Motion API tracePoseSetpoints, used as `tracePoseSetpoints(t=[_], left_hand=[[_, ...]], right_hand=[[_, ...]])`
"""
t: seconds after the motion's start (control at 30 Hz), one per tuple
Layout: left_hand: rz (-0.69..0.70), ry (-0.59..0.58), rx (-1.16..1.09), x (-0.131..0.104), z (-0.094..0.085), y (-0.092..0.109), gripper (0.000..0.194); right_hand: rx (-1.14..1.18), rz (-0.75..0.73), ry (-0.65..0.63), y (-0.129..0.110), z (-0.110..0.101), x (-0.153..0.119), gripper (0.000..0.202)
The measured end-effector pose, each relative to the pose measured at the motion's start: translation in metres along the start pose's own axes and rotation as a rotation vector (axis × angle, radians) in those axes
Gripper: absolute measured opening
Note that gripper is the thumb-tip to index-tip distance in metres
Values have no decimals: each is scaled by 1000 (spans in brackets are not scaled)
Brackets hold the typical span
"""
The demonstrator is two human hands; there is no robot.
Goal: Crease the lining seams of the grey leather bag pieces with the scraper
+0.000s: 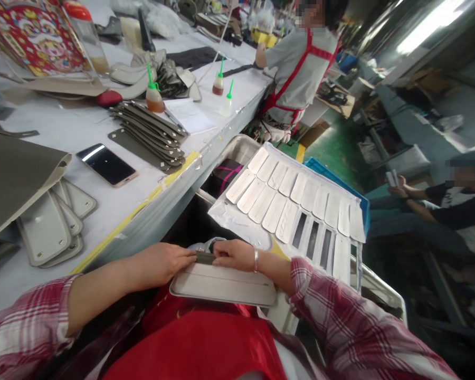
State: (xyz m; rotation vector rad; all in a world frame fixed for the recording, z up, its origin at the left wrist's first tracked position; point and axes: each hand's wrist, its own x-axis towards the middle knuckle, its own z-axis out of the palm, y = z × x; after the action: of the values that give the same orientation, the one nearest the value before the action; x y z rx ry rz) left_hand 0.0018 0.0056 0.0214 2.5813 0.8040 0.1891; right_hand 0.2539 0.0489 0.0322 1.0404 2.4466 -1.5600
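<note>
A cream, round-cornered flat panel [224,287] lies across my lap, its long side level and a thin seam line along it. My left hand [172,263] is closed on its upper left edge, fingertips beside a dark olive strip [205,257]. My right hand [237,255], with a silver bracelet at the wrist, pinches at that same upper edge, thumb and fingers curled on the strip. The fingertips are partly hidden. Just beyond my right hand, a board [241,216] bears rows of similar cream panels [283,216], with several dark gaps in the front row.
To the left runs a white worktable [142,187] edged in yellow tape, with a phone [106,164], stacked olive panels [150,134], grey-white pieces [49,224] and green-tipped bottles [154,97]. A co-worker [301,68] in red straps stands ahead; another person [439,206] sits right.
</note>
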Motion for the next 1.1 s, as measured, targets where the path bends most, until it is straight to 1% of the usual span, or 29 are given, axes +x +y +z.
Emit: tracePoseSetpoints(t=[0.07,0.13,0.2,0.27,0.37,0.43,0.5,0.57,0.67,0.73,0.77,0.8,0.83,0.87,0.93,0.97,1.0,1.07,1.1], left_hand=[[13,-2,-2,3,-1,3,30],[-11,8,-4,8,-1,8,27],[-49,12,-8,19,0,15,26],[-82,5,-37,32,2,23,27],[-136,-9,-165,50,5,34,28],[-175,-19,-261,57,6,40,27],[-196,-44,-304,61,5,44,26],[-202,-81,-289,63,2,45,25],[-206,-115,-237,65,-3,45,24],[-203,-113,-201,66,-5,48,24],[-205,-109,-182,66,-5,52,25],[-208,-91,-161,65,-3,58,25],[-205,-54,-135,64,0,65,26],[-189,-3,-109,62,5,75,27],[-114,116,-72,59,18,96,28],[-74,169,-67,57,25,107,27],[-43,205,-70,56,33,117,27],[-29,240,-73,56,46,133,24],[-34,254,-60,57,52,137,23]], right_hand=[[21,55,8,14,-8,-28,22],[55,106,44,27,-12,-53,22],[95,147,115,36,-11,-71,19],[126,166,208,39,-7,-83,15],[95,165,326,37,3,-92,14],[11,159,341,34,9,-96,15],[-79,154,313,31,12,-97,15],[-139,158,295,28,12,-95,15],[-178,165,310,22,9,-92,12],[-186,163,328,18,9,-97,14],[-190,156,362,16,11,-103,16],[-197,139,428,14,15,-111,17],[-211,112,524,12,21,-122,20],[-229,80,636,11,30,-133,22],[-270,14,843,9,52,-157,26],[-286,-8,907,8,65,-166,28],[-296,-17,945,9,78,-173,29],[-312,-26,995,13,102,-179,29],[-320,-29,1021,16,111,-178,26]])
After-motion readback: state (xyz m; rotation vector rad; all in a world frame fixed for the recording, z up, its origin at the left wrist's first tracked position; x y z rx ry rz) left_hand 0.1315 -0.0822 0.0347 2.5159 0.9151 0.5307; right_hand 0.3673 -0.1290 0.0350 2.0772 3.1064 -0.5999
